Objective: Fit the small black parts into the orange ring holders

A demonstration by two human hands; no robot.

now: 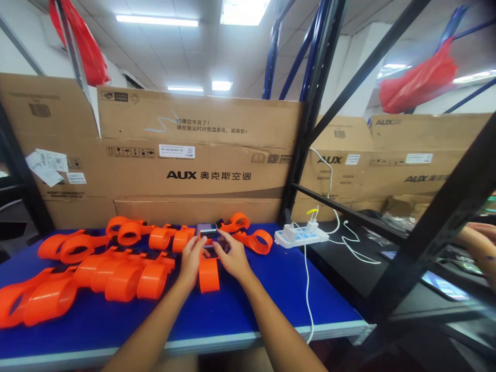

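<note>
Between my two hands is a small dark rectangular device (208,234) with a glossy face. My left hand (189,260) pinches it from the left, thumb and fingertips at its edge. On the other side my right hand (233,257) has thumb and index finger closed at its right edge. A wide orange band (209,275) hangs just below the device; the fingers hide where the two meet. Several more orange bands (124,279) with dark pieces at their tops lie in rows to the left. Others, like this orange loop (259,241), lie to the right.
The blue table (232,315) has a light front edge. A white power strip (300,235) with plugs and a trailing cable (307,289) lies at right. Cardboard (201,155) stands behind; a black rack post (304,119) rises beside it. Another person's hand (478,240) shows far right.
</note>
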